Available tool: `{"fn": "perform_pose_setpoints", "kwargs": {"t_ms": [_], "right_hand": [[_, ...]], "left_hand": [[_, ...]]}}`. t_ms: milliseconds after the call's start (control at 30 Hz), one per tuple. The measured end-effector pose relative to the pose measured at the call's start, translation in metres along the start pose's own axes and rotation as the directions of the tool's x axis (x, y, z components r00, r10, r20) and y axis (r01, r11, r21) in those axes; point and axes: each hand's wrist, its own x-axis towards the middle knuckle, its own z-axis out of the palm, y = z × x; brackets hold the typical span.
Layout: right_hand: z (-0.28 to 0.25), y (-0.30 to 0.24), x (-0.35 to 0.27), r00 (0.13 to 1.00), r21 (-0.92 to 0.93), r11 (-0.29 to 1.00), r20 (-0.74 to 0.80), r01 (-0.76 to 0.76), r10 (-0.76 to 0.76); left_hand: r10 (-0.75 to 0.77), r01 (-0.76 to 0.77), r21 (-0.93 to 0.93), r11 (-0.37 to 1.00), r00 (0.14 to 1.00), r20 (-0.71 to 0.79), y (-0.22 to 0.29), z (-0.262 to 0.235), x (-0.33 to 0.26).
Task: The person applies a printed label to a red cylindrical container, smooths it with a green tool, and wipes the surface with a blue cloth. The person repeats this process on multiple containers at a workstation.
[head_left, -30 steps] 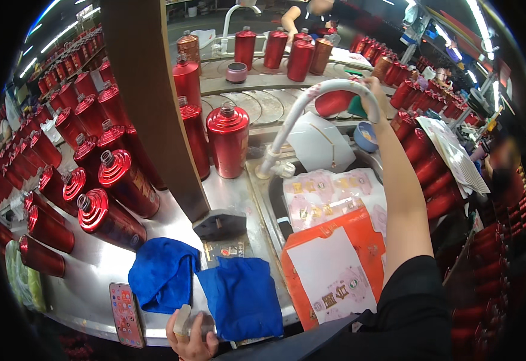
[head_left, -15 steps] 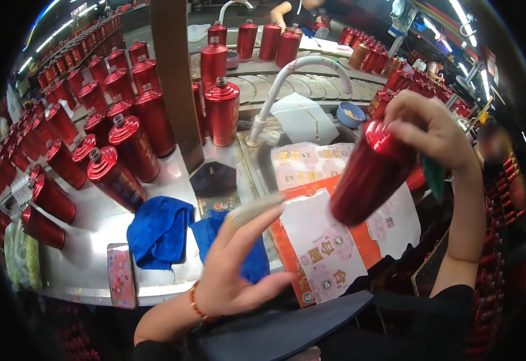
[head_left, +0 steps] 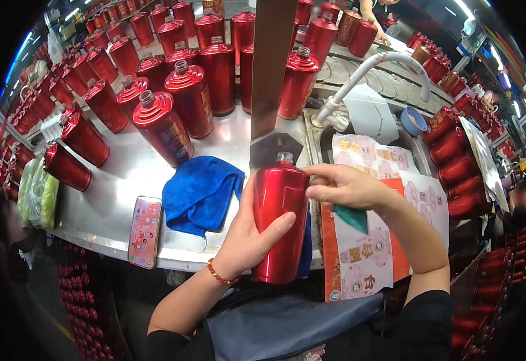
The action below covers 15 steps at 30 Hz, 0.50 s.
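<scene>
A glossy red bottle [head_left: 277, 234] with a clear threaded neck stands upright in front of me. My left hand [head_left: 248, 240] is wrapped round its left side, thumb across the front. At its right shoulder is my right hand [head_left: 347, 188], fingers curled and their tips at or very close to the bottle. A flat green pointed piece [head_left: 351, 219] sticks out below the right palm, held in that hand; whether it is a scraper or a stiff cloth I cannot tell. A blue cloth [head_left: 200, 195] lies crumpled left of the bottle.
Many red bottles [head_left: 161, 129] stand on the metal table [head_left: 110, 207] at left, beside a phone [head_left: 145, 231]. A brown post [head_left: 269, 72] rises ahead. Right of it are a white faucet [head_left: 371, 66], a blue bowl [head_left: 413, 120] and printed label sheets [head_left: 365, 256] on red card.
The red bottle came from the right, tilted in my right hand, to upright in the middle. My left hand, open before, has closed round it. The view has turned left.
</scene>
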Motion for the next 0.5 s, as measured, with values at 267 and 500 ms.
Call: {"fn": "perform_pose_setpoints", "kwargs": {"t_ms": [267, 500], "right_hand": [[0.012, 0.006, 0.024, 0.971, 0.266, 0.942, -0.179, 0.203, -0.159], [-0.021, 0.042, -0.013, 0.937, -0.04, 0.991, -0.322, 0.127, -0.133]], "left_hand": [[0.028, -0.037, -0.101, 0.994, 0.996, -0.088, -0.011, 0.001, 0.027], [0.057, -0.052, 0.058, 0.997, 0.994, -0.09, -0.008, 0.009, 0.032]]}}
